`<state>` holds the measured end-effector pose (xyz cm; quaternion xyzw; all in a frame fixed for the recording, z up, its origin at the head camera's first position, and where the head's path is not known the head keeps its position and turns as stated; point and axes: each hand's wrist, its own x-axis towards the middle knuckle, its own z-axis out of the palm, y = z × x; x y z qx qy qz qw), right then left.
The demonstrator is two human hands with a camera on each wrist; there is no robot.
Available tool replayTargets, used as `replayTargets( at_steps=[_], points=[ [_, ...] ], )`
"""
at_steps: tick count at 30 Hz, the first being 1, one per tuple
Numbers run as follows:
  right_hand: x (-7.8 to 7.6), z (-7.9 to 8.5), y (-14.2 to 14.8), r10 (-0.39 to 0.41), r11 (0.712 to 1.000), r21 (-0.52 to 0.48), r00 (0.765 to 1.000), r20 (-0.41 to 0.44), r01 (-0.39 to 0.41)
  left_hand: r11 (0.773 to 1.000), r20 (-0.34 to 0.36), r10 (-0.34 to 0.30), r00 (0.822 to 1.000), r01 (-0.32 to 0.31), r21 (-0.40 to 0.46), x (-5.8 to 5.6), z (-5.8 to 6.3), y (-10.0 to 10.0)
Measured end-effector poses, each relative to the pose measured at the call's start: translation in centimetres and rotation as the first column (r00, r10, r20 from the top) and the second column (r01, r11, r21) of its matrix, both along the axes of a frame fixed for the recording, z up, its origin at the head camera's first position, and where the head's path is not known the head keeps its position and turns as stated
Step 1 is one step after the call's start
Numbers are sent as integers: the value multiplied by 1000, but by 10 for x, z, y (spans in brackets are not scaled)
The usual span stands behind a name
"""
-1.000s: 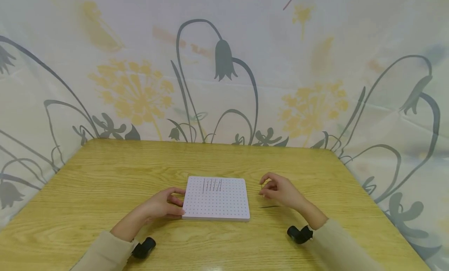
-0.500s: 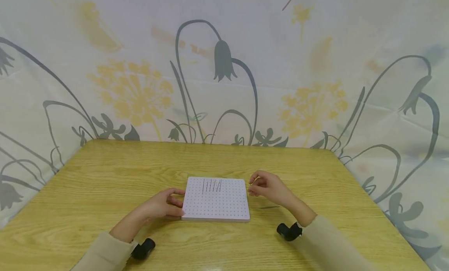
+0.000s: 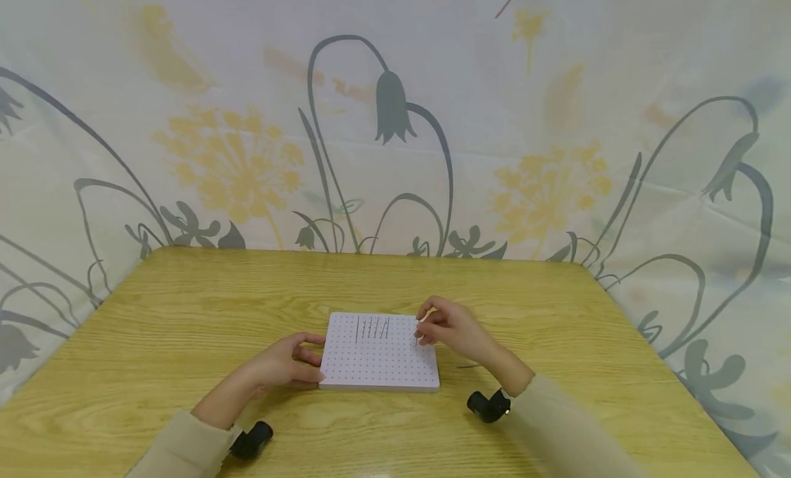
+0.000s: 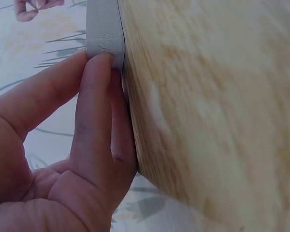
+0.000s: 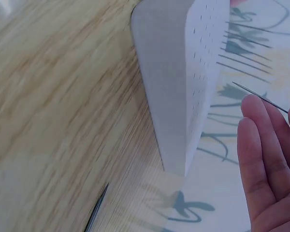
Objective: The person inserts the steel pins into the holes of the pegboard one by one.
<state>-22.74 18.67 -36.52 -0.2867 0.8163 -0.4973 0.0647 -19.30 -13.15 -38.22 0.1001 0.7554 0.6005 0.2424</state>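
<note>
A white dotted board [image 3: 380, 365] lies on the table, with several thin dark needles [image 3: 356, 330] standing in its far part. My left hand [image 3: 281, 362] holds the board's left edge, thumb at the near corner. In the left wrist view, fingertips press against the board's grey side [image 4: 105, 29]. My right hand [image 3: 457, 334] is over the board's right part, pinching a needle [image 5: 242, 87] between thumb and fingers. In the head view that needle points down, its lower end close over the dots. Another needle [image 5: 96, 208] lies on the wood right of the board.
The wooden table [image 3: 247, 279] extends around the board on all sides. Behind it hangs a pale cloth [image 3: 469, 66] printed with flowers. Black wrist cameras sit on both wrists, the left camera [image 3: 252, 440] and the right camera [image 3: 488, 406] both low over the table.
My right hand has moved left with its needle, from beside the board to over its right part. The left hand and the board stay in place.
</note>
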Motion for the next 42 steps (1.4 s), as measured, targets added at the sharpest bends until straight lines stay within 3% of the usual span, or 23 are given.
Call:
replayTargets(
  at_steps=[9,19,31,42],
  points=[
    [1,0,-16,-25,999,30,999,-35,26,1000,9,0,1000,0,22,-2,-3,1],
    [-1,-1,-41,21,1000,14,1000,-23,-21,1000,18,12,1000,-12,11,-1,-3,-4],
    [0,-1,-61,22,999,30,999,-35,-21,1000,23,3,1000,-4,19,-1,0,-3],
    [-4,-2,-73,-28,997,63,988,-153,38,1000,21,20,1000,-20,10,-2,-1,-1]
  ],
)
